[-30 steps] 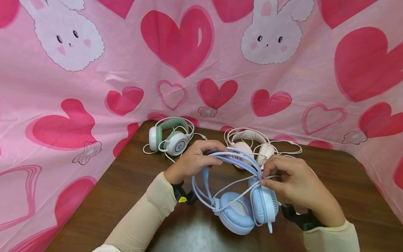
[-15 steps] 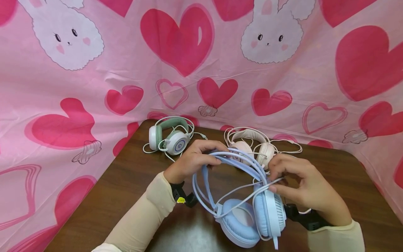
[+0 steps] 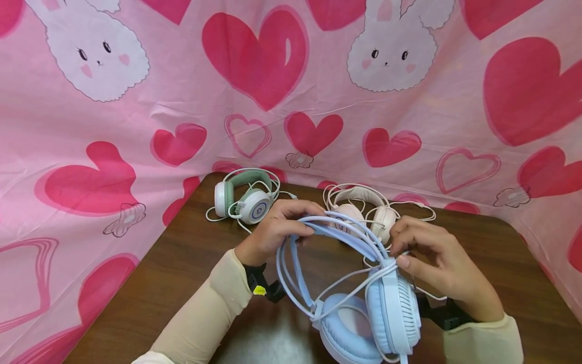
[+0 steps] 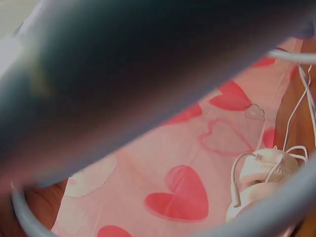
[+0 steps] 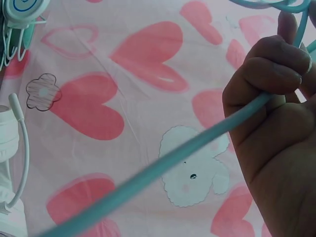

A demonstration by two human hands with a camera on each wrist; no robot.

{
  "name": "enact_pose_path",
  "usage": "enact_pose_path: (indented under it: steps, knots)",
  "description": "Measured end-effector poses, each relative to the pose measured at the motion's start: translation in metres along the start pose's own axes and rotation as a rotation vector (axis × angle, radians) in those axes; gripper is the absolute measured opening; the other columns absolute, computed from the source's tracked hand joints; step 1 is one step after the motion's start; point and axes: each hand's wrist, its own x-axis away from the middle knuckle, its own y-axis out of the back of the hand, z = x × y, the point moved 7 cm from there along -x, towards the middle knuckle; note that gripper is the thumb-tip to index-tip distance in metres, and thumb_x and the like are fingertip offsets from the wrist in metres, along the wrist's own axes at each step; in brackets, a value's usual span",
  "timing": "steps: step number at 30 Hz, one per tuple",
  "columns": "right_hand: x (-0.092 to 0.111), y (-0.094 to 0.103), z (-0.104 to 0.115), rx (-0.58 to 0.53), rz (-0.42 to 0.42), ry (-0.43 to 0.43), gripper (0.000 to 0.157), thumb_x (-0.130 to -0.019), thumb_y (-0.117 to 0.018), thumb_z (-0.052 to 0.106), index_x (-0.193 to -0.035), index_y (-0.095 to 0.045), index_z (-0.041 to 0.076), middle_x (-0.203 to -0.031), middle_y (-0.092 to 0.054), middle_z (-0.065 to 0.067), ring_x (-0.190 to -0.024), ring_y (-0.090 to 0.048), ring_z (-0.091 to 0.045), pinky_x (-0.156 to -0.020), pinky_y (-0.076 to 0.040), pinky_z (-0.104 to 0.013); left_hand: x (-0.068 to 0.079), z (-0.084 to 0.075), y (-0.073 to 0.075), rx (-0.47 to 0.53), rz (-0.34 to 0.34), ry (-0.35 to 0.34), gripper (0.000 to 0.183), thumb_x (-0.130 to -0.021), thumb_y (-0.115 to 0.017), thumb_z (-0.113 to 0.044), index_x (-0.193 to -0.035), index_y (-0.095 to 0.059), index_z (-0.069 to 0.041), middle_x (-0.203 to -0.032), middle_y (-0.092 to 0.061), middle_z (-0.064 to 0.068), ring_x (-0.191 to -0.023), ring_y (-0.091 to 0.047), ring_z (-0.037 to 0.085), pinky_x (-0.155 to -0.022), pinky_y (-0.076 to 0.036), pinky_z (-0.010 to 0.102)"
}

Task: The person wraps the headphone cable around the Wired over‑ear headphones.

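Note:
Light blue over-ear headphones (image 3: pixel 404 316) hang in the air above the table. My left hand (image 3: pixel 279 230) grips their headband at the top left, thumb on the near side. Beside the right ear cup, my right hand (image 3: pixel 443 263) pinches the light blue headphone cable (image 5: pixel 163 170) between thumb and fingers. Several strands of that cable cross in front of the ear cup's upper joint. In the left wrist view a blurred dark band (image 4: pixel 138 74) fills much of the picture and hides most of the hand.
Behind the hands on the brown wooden table (image 3: pixel 191 263) stand white and green headphones (image 3: pixel 256 206), left, and cream headphones (image 3: pixel 384 222), right, partly covered by the blue ones. A pink cloth (image 3: pixel 254 136) with hearts and rabbits hangs along the table's far edge.
The right ear cup has swung down and to the right, showing more of its outer face. My right hand has moved slightly right with the cable; my left hand has barely moved.

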Motion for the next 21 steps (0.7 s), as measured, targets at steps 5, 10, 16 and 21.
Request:
enact_pose_path:
  steps: [5, 10, 16, 21]
  knots:
    - [-0.002, 0.003, -0.003, -0.025, -0.042, 0.030, 0.013, -0.085, -0.062, -0.009, -0.093, -0.066, 0.000, -0.091, -0.058, -0.011, -0.088, -0.051, -0.017, -0.068, -0.044, -0.025, 0.000, 0.000, 0.003, 0.086, -0.033, -0.030, 0.035, -0.083, -0.050, 0.008, -0.103, -0.073, -0.008, -0.096, -0.069, 0.012, -0.053, -0.049, 0.022, -0.048, -0.043, 0.029]
    - [-0.007, 0.000, -0.005, -0.050, -0.044, 0.096, 0.006, -0.093, -0.060, 0.000, -0.092, -0.066, -0.002, -0.088, -0.057, -0.010, -0.085, -0.050, -0.017, -0.069, -0.042, -0.024, 0.000, -0.002, 0.003, 0.205, -0.037, -0.072, 0.050, -0.082, -0.042, 0.010, -0.105, -0.074, -0.021, -0.097, -0.070, 0.004, -0.053, -0.048, 0.020, -0.049, -0.042, 0.027]
    - [-0.001, 0.000, -0.019, -0.005, -0.035, 0.042, 0.017, -0.094, -0.053, -0.004, -0.096, -0.068, 0.003, -0.092, -0.059, -0.010, -0.088, -0.053, -0.017, -0.076, -0.043, -0.025, 0.001, -0.004, 0.005, 0.254, -0.062, -0.095, 0.051, -0.083, -0.036, 0.007, -0.106, -0.074, -0.019, -0.099, -0.070, 0.003, -0.055, -0.049, 0.016, -0.049, -0.042, 0.025]
    - [0.005, 0.000, -0.030, 0.043, -0.038, -0.074, 0.036, -0.089, -0.045, -0.017, -0.100, -0.069, 0.006, -0.097, -0.062, -0.009, -0.092, -0.055, -0.018, -0.083, -0.043, -0.026, 0.000, -0.003, 0.007, 0.288, -0.089, -0.096, 0.050, -0.085, -0.034, 0.006, -0.107, -0.073, -0.017, -0.100, -0.071, 0.002, -0.054, -0.049, 0.015, -0.049, -0.042, 0.023]
